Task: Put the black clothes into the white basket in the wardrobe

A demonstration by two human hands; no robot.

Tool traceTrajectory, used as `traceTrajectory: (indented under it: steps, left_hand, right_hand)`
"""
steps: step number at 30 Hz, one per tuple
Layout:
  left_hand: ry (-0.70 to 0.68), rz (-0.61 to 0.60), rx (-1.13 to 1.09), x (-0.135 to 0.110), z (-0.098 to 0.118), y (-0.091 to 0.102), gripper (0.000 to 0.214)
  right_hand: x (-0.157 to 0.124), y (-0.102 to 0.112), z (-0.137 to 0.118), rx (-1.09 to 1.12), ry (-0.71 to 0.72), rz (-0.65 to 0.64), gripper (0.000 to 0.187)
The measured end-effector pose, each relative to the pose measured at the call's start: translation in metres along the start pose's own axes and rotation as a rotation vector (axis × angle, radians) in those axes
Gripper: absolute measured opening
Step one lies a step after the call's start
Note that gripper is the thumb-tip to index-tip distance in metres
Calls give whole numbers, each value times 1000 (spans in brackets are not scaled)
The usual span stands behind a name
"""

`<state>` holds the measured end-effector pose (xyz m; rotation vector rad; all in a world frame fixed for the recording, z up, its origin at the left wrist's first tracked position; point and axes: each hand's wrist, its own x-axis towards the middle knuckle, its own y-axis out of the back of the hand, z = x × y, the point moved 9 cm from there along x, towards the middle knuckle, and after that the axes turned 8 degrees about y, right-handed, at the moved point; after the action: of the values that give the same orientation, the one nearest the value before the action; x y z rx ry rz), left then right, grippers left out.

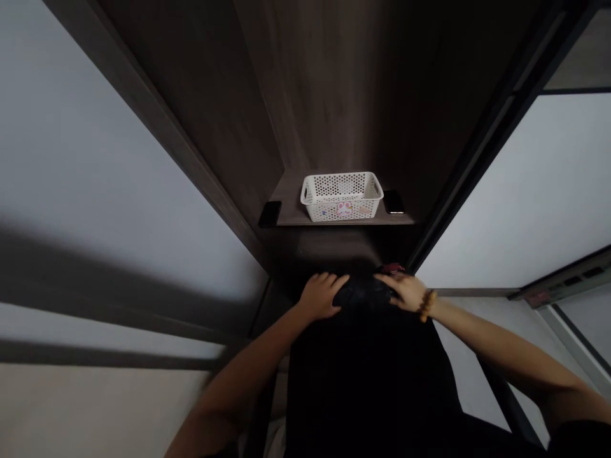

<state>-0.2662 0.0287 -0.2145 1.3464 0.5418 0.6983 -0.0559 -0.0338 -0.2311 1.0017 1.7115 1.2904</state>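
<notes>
Both my hands press on a folded black garment (363, 294) at the lower part of an open dark wood wardrobe. My left hand (323, 295) lies on its left side with fingers spread flat. My right hand (405, 290), with a beaded bracelet (426, 306) on the wrist, rests on its right side, fingers stretched over the cloth. A small red item (392, 268) peeks out just behind the right hand; I cannot make out what it is.
On the shelf (293, 213) above stands a white perforated plastic basket (342, 196) with a pink sticker. A black phone-like slab (270, 214) lies at its left, another (394, 202) at its right. Pale sliding door panels (95, 210) flank the opening on both sides.
</notes>
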Motion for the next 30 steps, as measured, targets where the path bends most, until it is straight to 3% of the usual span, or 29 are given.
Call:
traceTrajectory:
  steps: [3,6,8,10,14,19,24,30]
  left_hand:
    - [-61,275,46,73,-21,83,78]
    - [-8,416,55,154,-53,151,79]
    - [65,456,64,198,-73,179,77]
    - [173,428,81,231,-95,189,85]
    - [427,230,112,266,-149,168,111]
    - [521,-11,52,283,-199,120,129]
    - [546,-3,29,304,-222,106,135]
    - [531,4,26,348,-240,105,128]
  right_hand:
    - [47,97,34,-223,-82,145,72]
    - [105,186,67,-339,-223,244,73]
    - [147,224,86,-352,-273,260,74]
    - [186,243,105,-349,-307,233,72]
    - [244,238,141,-332,-353,101,66]
    - [267,221,156,-347,-352,77,67]
    - [270,204,170,-277,-491,21,107]
    - [314,205,197,-306,-539,-15,104]
